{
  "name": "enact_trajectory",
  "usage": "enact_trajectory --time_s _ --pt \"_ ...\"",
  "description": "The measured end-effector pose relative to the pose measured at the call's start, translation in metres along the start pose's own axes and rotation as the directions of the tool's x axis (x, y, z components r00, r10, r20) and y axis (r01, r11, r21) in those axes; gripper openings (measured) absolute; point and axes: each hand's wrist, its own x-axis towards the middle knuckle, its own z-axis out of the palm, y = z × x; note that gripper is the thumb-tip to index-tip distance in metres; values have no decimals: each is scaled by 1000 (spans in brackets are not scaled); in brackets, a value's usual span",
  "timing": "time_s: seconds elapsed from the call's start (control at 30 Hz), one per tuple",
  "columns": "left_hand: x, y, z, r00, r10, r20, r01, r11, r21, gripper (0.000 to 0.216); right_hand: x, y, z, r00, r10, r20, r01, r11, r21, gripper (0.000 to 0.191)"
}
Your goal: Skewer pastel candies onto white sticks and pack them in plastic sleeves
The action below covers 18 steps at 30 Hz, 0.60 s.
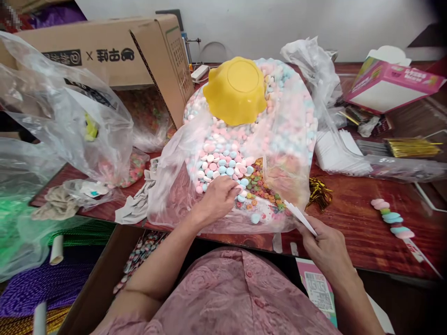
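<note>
Pink, blue and white marshmallows (pixel 218 163) lie heaped on clear plastic film (pixel 167 204) at the middle of the table. Beside them is a patch of small ring-shaped candies (pixel 260 184) in orange, green and brown. Over the front of the heap, my left hand (pixel 220 197) has its fingers pinched together, apparently on a marshmallow at the fingertips. My right hand (pixel 324 244) is closed round several thin white sticks (pixel 301 216) near the table's front edge. To its right lies a skewer of marshmallows (pixel 391 217) on a white stick.
A yellow wavy-edged bowl (pixel 237 93) sits upside down on the heap. A large cardboard box (pixel 104 51) and clear bags (pixel 87 125) stand at left. White sticks in a bag (pixel 337 151), gold ties (pixel 414 148) and a pink carton (pixel 394 86) are at right.
</note>
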Motion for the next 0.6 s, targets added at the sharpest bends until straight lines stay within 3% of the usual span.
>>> enact_trajectory --time_s 0.1,0.2,0.37,0.47,0.6 --pt "22 13 3 996 5 87 -7 1000 17 29 1 -11 -5 999 27 -32 -25 998 50 30" --pt "30 21 3 982 -70 173 97 984 -149 32 0 -19 -15 998 62 -12 -60 991 122 37" --pt "12 24 3 880 -45 473 258 881 -397 33 -12 -7 -23 994 96 59 -107 967 233 42" --pt "-3 24 13 888 -81 454 272 887 -374 28 -18 -1 -18 993 117 26 -119 950 289 38" --pt "-15 34 36 925 -91 370 183 958 -222 16 -11 -13 -9 991 47 128 -81 957 280 41"
